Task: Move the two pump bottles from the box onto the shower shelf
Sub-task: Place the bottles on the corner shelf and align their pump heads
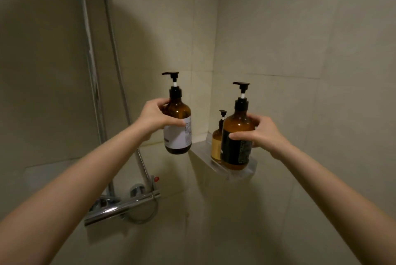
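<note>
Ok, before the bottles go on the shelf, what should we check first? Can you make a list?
1. Left hand has a firm grip on the white-label pump bottle: ok.
2. Right hand holds the black-label pump bottle: ok.
3. Black-label bottle fully resting on the clear shelf: cannot tell.
4. Room left beside the small yellow-label bottle: cannot tell.
5. White-label bottle over the shelf: not ok, it hangs left of it.

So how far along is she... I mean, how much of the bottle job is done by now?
Nothing is let go yet. The right hand has the black-labelled amber pump bottle at, or just above, the clear corner shelf, beside a small yellow-labelled bottle already there. The left hand holds the white-labelled amber pump bottle in the air, left of the shelf. Left: release one, place the other.
</note>
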Available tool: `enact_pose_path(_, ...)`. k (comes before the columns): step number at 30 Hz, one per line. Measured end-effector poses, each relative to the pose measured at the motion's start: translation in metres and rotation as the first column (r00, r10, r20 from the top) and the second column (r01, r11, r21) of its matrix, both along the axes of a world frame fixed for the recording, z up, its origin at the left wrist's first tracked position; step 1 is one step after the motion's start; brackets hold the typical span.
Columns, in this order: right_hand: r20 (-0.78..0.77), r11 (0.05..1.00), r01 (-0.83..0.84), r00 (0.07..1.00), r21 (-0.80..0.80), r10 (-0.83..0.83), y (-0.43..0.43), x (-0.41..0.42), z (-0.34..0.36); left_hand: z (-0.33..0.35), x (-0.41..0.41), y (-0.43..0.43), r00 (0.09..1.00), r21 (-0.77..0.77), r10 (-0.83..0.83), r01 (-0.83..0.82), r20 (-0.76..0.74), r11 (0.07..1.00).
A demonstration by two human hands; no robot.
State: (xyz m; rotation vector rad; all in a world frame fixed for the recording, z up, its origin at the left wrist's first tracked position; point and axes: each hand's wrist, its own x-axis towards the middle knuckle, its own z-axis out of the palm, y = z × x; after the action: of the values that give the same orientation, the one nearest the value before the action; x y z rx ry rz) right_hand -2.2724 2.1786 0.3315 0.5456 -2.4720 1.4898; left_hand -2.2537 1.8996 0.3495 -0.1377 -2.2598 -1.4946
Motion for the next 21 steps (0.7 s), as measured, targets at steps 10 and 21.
enact_pose_path(10,-0.015,0.969,0.249,0.968,-0.005,-0.249,0.009,-0.045,-0.018,-0.019,-0.109,0.016,0.999,0.031,-0.039,0.038,0.031,0.999)
enact_pose_path(21,0.017,0.851,0.524,0.851,-0.023,-0.524,-0.006,-0.089,-0.050,-0.046,-0.221,0.010,0.985,-0.033,-0.169,0.170,0.031,0.985)
